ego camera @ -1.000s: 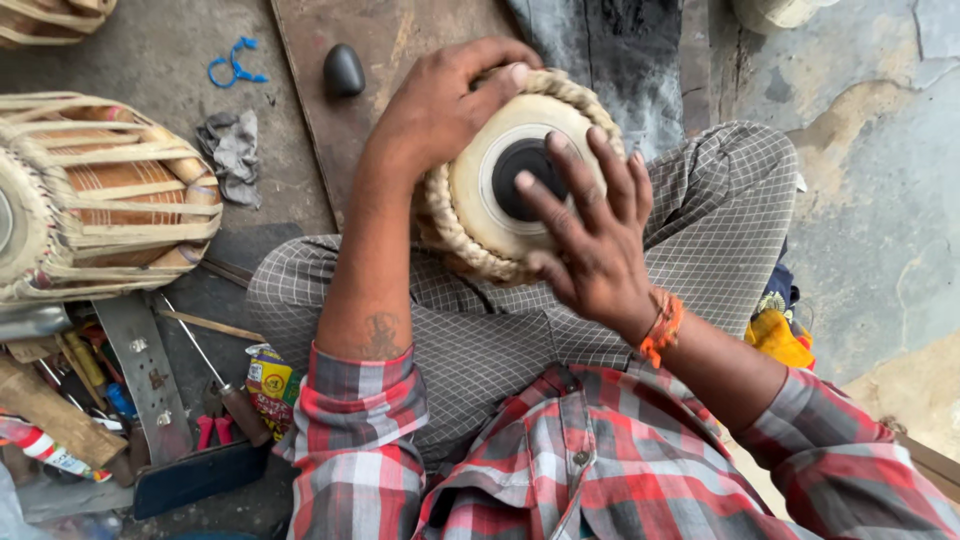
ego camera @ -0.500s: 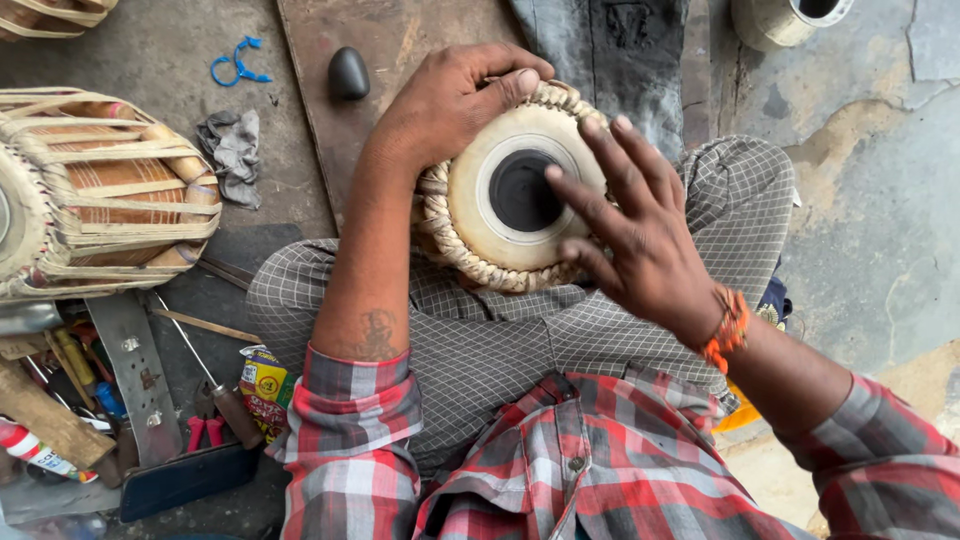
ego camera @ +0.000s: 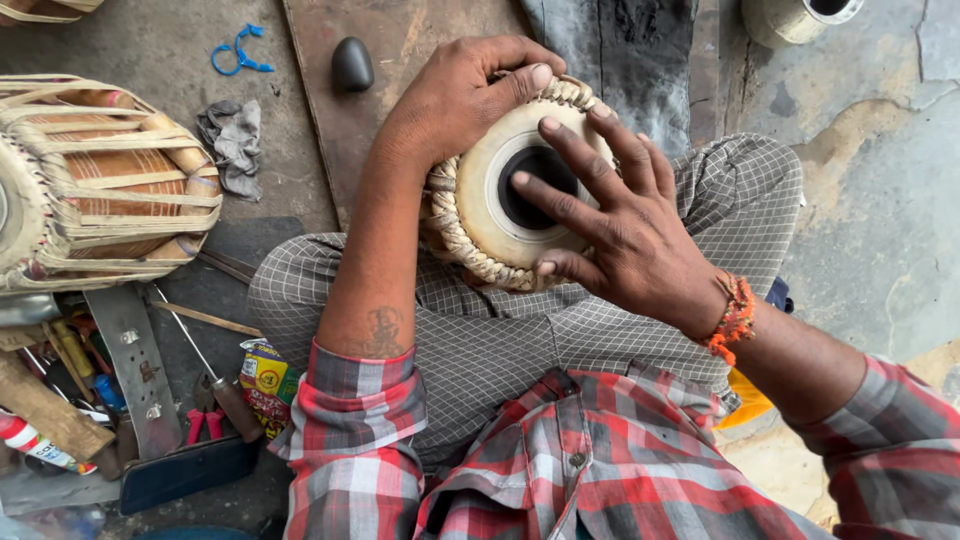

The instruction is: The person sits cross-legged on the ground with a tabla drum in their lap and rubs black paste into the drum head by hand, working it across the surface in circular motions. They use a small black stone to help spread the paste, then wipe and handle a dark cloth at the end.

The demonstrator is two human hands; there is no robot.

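**Both hands on the small drum in my lap**

Head view: I am sitting cross-legged on the grey floor [ego camera: 870,200], and the small drum [ego camera: 480,215] lies tipped on my checked trousers, its pale skin with the black centre spot [ego camera: 540,185] facing up at me. A braided ring runs round its rim. My left hand [ego camera: 455,95] is curled over the far top edge of the drum, thumb pressed along the braid, clamped on the rim. My right hand [ego camera: 620,225] lies spread and flat on the skin, fingers apart, fingertips [ego camera: 520,180] on the black spot and the pale ring around it, thumb down at the near edge. An orange thread bracelet [ego camera: 735,320] sits on that wrist.

Beyond my left hand a smooth black stone [ego camera: 352,62] rests on a brown wooden board [ego camera: 400,40], well apart from the drum. Toward the far left of the floor lie a blue plastic piece [ego camera: 238,50] and a crumpled grey rag [ego camera: 235,140]. At the left edge a larger drum [ego camera: 95,180] laced with pale straps lies on its side. Near my left knee there is a clutter of tools: red-handled pliers [ego camera: 205,420], a metal strip [ego camera: 135,365] and a colourful packet [ego camera: 262,375]. A pale round vessel [ego camera: 800,18] stands at the far right corner.
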